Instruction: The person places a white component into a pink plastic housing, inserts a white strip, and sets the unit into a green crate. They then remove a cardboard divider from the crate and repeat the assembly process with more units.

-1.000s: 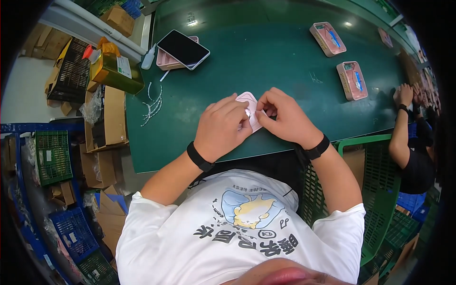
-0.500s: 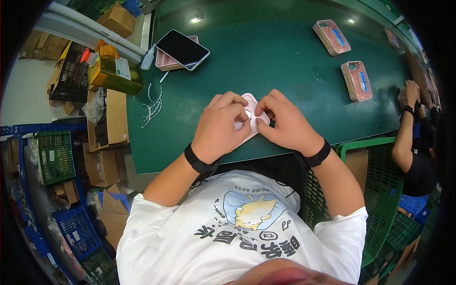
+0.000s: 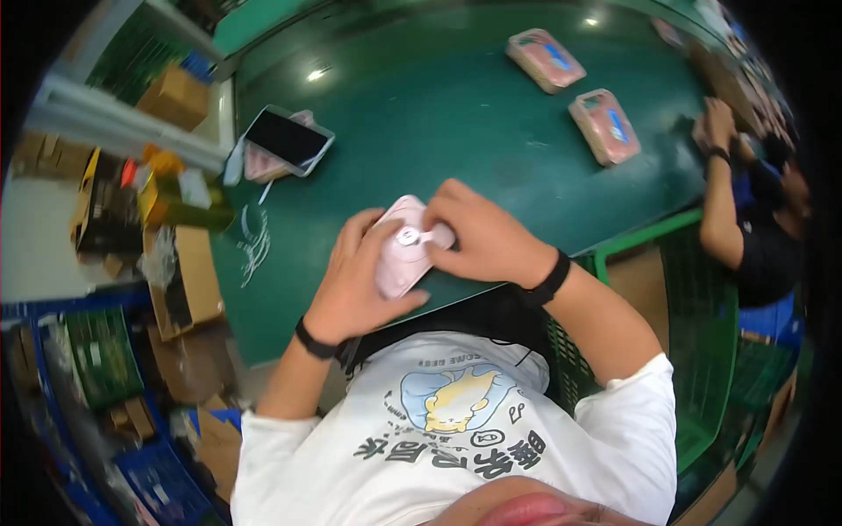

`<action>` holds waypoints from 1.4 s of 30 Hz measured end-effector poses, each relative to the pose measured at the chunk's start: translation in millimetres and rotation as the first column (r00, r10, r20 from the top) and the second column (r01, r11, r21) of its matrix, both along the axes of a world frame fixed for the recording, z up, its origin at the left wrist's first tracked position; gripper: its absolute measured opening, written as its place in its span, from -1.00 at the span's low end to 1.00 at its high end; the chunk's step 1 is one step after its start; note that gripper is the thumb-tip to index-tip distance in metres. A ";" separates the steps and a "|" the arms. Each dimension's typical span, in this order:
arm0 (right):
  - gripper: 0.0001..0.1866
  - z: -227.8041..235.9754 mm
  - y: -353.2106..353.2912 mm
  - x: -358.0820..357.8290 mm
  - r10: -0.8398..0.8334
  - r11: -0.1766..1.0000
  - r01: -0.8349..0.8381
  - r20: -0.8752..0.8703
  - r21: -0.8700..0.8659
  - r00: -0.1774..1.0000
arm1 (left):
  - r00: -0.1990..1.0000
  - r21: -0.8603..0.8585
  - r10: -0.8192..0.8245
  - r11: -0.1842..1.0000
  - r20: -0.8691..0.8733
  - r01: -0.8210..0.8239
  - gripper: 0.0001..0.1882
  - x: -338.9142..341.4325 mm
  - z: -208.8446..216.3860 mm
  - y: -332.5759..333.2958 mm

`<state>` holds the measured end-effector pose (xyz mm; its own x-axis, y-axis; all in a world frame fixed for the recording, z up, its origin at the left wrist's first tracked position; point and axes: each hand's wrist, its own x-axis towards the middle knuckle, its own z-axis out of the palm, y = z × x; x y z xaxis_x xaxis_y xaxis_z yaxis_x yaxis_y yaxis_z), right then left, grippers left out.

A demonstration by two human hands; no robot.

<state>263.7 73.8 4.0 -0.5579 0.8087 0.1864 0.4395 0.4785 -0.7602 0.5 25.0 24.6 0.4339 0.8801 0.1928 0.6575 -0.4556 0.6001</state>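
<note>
1. The pink panel (image 3: 405,267) sits near the middle of the frame, over the near edge of the green counter (image 3: 465,123); a round white part (image 3: 408,235) lies on its face.
2. The left hand (image 3: 355,276) lies along the panel's left side, fingers over the edge, thumb spread wide below.
3. The right hand (image 3: 482,232) comes from the panel's right; its grip is narrow, thumb and forefinger seemingly pinching a small white tab (image 3: 427,237) beside the round part, though blur softens this.
4. At upper left, a dark-screened phone (image 3: 289,138) rests on a pink case (image 3: 257,167), with white strings (image 3: 254,245) lying below.
5. At upper right stand two open pink cases (image 3: 531,70), each with a blue piece inside.
6. At far right, a co-worker's arm (image 3: 719,206) reaches the counter.
</note>
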 end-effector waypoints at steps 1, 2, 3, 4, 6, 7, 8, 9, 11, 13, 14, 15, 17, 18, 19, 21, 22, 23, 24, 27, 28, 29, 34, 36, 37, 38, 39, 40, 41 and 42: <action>-0.66 4.2 0.3 2.6 -0.035 0.999 0.035 0.012 0.015 0.999 | 0.997 0.076 -0.014 0.997 -0.077 0.019 -0.11 2.5 6.6 -7.0; -0.53 9.0 -1.1 4.5 0.016 0.987 -0.006 -0.066 0.158 0.998 | 0.997 0.092 -0.047 0.994 -0.063 0.053 -0.11 1.9 7.5 -3.8; -0.40 16.1 -3.6 7.2 0.090 0.952 -0.047 -0.129 0.304 0.988 | 0.996 0.002 -0.078 0.997 0.051 0.078 -0.11 -3.3 5.5 -0.3; -0.40 27.0 -6.1 7.7 0.079 0.946 -0.037 -0.117 0.322 0.990 | 0.983 -0.085 -0.089 0.991 0.160 0.104 -0.11 -10.3 4.3 5.0; -0.25 49.6 -18.9 5.1 0.077 0.858 -0.067 0.001 0.510 0.997 | 0.956 -0.157 -0.104 0.976 0.276 0.151 -0.10 -7.1 -0.7 15.6; -0.17 57.2 -22.6 4.8 0.070 0.803 -0.093 0.062 0.589 0.996 | 0.865 -0.401 0.051 0.899 0.498 0.178 -0.17 -3.5 -5.0 20.9; -0.17 57.4 -24.8 4.2 0.063 0.800 -0.093 0.071 0.592 0.995 | 0.728 -0.605 0.258 0.753 0.635 0.261 -0.21 -1.8 -10.6 22.9; -0.12 53.3 -24.6 3.1 0.026 0.816 -0.079 0.101 0.572 0.995 | 0.564 -0.734 0.486 0.556 0.668 0.390 -0.22 -1.5 -14.5 24.4; -0.03 45.1 -19.1 0.1 -0.047 0.846 -0.047 0.163 0.530 0.985 | 0.591 -0.708 0.426 0.581 0.685 0.402 -0.21 -3.5 -21.9 30.3; 0.00 55.8 -8.8 6.1 -0.204 0.879 0.105 0.167 0.465 0.965 | 0.645 -0.656 0.309 0.636 0.699 0.407 -0.17 -7.8 -28.7 38.4; 0.04 62.4 -1.2 11.7 -0.350 0.880 0.260 0.172 0.399 0.921 | 0.637 -0.647 0.305 0.640 0.708 0.413 -0.17 -12.7 -30.7 39.8; 0.04 62.2 8.5 18.8 -0.459 0.857 0.339 0.276 0.389 0.844 | 0.639 -0.657 0.329 0.649 0.696 0.382 -0.18 -20.3 -32.7 38.3; 0.04 61.6 29.5 46.8 -0.574 0.808 0.429 0.379 0.403 0.726 | 0.646 -0.674 0.359 0.656 0.674 0.339 -0.18 -23.8 -29.3 35.5; 0.01 61.4 44.5 56.6 -0.603 0.797 0.453 0.468 0.400 0.646 | 0.641 -0.664 0.348 0.663 0.684 0.348 -0.18 -25.4 -24.4 32.6; -0.01 61.4 57.1 63.9 -0.621 0.783 0.478 0.550 0.398 0.559 | 0.692 -0.655 0.306 0.687 0.654 0.316 -0.21 -24.1 -19.6 27.9; -0.01 53.3 72.7 72.1 -0.636 0.771 0.466 0.578 0.434 0.512 | 0.783 -0.634 0.235 0.733 0.576 0.247 -0.26 -22.5 -14.2 19.9; 0.00 48.0 78.3 73.7 -0.641 0.765 0.454 0.609 0.457 0.467 | 0.780 -0.632 0.235 0.735 0.579 0.247 -0.26 -24.7 -11.7 17.3; 0.00 43.7 87.0 72.8 -0.647 0.759 0.442 0.635 0.479 0.422 | 0.777 -0.633 0.242 0.735 0.581 0.244 -0.31 -27.2 -11.4 17.1; 0.00 43.0 98.2 70.6 -0.648 0.758 0.438 0.634 0.483 0.422 | 0.773 -0.633 0.249 0.735 0.584 0.242 -0.34 -29.9 -11.9 17.9; 0.03 42.7 131.1 65.9 -0.706 0.704 0.372 0.538 0.605 0.461 | 0.775 -0.619 0.241 0.750 0.584 0.232 -0.42 -35.9 -14.0 22.3; 0.03 40.7 137.8 64.3 -0.709 0.701 0.371 0.535 0.609 0.459 | 0.785 -0.607 0.227 0.762 0.577 0.226 -0.46 -35.6 -11.3 24.3; 0.03 37.5 144.7 60.7 -0.744 0.661 0.348 0.520 0.665 0.420 | 0.794 -0.593 0.210 0.775 0.570 0.220 -0.50 -34.5 -8.4 26.3; 0.07 70.8 170.0 56.3 -0.733 0.674 0.470 0.593 0.570 0.332 | 0.766 -0.627 0.250 0.740 0.592 0.243 -0.55 -33.5 -2.1 21.6; 0.08 82.1 180.0 61.5 -0.683 0.703 0.547 0.648 0.455 0.338 | 0.751 -0.639 0.284 0.734 0.596 0.230 -0.56 -33.4 2.0 20.0; 0.09 81.7 188.2 66.6 -0.710 0.668 0.590 0.628 0.454 0.320 | 0.742 -0.646 0.301 0.730 0.599 0.225 -0.57 -32.2 2.5 18.9; 0.11 79.4 198.5 71.8 -0.735 0.631 0.631 0.609 0.452 0.298 | 0.742 -0.642 0.295 0.732 0.602 0.230 -0.57 -30.4 1.6 19.9; 0.12 77.4 208.6 78.2 -0.759 0.592 0.670 0.590 0.449 0.276 | 0.758 -0.633 0.287 0.747 0.585 0.205 -0.59 -28.5 2.5 20.3; 0.12 76.5 218.1 87.9 -0.763 0.585 0.673 0.587 0.453 0.269 | 0.775 -0.623 0.280 0.761 0.566 0.181 -0.60 -25.8 4.3 20.5; 0.09 75.6 225.4 99.9 -0.793 0.497 0.723 0.589 0.479 0.155 | 0.794 -0.616 0.271 0.771 0.544 0.158 -0.62 -22.5 5.0 21.4; 0.05 73.3 229.8 115.1 -0.808 0.400 0.764 0.588 0.506 0.033 | 0.799 -0.617 0.259 0.768 0.542 0.169 -0.62 -16.9 4.2 23.2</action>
